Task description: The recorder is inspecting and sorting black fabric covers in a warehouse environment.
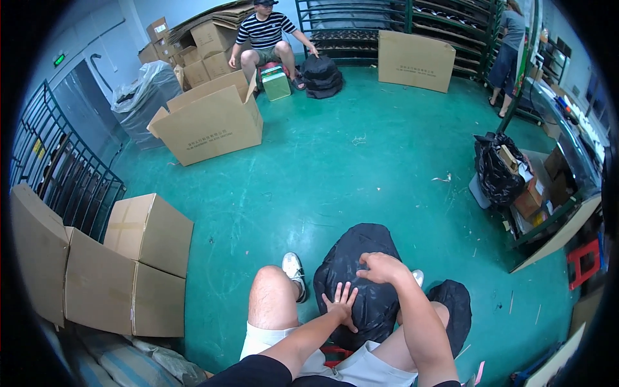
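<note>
Resting a splayed left grip (342,304) on the rounded black bundle (348,253); holding a curled right grip (380,267) over it, cannot tell whether pinching.

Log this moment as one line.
left grip: spread on rounded black bundle | right grip: over it, contact unclear | second black bundle: farther right

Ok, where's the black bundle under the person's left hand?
In the head view, the bundle sits right of lower centre, between their knees, left of a smaller bundle.

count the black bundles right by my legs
2: a black bundle between your knees, under your left hand, and a second bundle outside the right knee, partly hidden. Others may be hidden.
</note>
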### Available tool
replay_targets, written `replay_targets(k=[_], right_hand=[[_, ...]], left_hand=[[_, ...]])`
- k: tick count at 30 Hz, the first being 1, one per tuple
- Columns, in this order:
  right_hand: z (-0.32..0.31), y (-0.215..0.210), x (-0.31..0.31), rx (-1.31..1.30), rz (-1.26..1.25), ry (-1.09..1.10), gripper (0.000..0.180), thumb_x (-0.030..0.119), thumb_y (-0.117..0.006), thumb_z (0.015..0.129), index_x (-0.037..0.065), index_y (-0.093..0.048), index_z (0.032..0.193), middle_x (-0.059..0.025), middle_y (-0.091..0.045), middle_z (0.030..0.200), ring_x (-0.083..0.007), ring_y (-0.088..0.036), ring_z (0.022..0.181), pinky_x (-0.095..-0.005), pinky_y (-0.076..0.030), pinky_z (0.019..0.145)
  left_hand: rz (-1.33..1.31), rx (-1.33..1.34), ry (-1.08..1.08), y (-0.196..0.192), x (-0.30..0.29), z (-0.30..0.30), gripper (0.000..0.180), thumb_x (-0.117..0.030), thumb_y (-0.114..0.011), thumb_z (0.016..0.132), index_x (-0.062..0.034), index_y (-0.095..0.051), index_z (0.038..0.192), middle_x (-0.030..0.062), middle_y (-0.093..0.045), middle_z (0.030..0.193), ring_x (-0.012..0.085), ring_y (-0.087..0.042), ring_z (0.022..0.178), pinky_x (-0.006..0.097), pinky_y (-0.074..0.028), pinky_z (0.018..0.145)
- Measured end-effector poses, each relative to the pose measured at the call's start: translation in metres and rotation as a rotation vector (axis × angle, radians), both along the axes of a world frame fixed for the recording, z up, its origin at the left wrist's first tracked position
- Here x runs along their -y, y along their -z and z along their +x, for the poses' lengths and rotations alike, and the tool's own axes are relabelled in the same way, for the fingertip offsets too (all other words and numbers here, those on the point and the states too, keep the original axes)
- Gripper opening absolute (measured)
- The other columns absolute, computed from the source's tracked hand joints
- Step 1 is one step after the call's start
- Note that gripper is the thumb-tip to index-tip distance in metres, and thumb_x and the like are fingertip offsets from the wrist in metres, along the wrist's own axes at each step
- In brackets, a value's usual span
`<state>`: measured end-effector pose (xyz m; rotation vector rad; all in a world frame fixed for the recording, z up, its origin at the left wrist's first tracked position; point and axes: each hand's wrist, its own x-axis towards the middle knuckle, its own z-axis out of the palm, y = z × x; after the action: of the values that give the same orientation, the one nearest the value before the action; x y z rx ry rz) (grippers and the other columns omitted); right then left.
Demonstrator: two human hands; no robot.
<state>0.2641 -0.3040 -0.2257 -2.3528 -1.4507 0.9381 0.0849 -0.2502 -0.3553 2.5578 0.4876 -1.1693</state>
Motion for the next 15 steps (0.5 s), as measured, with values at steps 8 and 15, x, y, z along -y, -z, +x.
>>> replay_targets(k=[8, 15], right_hand=[[-0.0024, 0.0025, 0.0016, -0.016, -0.003, 0.014, 0.048, 0.038, -0.065, 0.088, 0.003, -0.060, 0.120, -0.0210, -0.064, 0.117, -0.0356, -0.059, 0.113, -0.0430, -0.047, 0.096], [-0.0007, 0.0010, 0.0046, -0.008, -0.002, 0.024, 0.049, 0.038, -0.065, 0.087, 0.002, -0.060, 0.121, -0.0212, -0.064, 0.117, -0.0351, -0.059, 0.113, -0.0430, -0.047, 0.096]], left_hand=[[0.007, -0.007, 0.030, 0.0038, 0.0015, -0.0014, 0.151, -0.070, -0.083, 0.049, -0.0218, 0.015, 0.154, 0.0079, 0.027, 0.159, 0.0340, 0.023, 0.145, 0.076, -0.006, 0.106], [0.010, -0.030, 0.020, 0.0032, 0.0033, 0.0016, 0.150, -0.069, -0.083, 0.051, -0.0228, 0.016, 0.153, 0.0059, 0.028, 0.158, 0.0320, 0.026, 0.145, 0.076, -0.005, 0.106]])
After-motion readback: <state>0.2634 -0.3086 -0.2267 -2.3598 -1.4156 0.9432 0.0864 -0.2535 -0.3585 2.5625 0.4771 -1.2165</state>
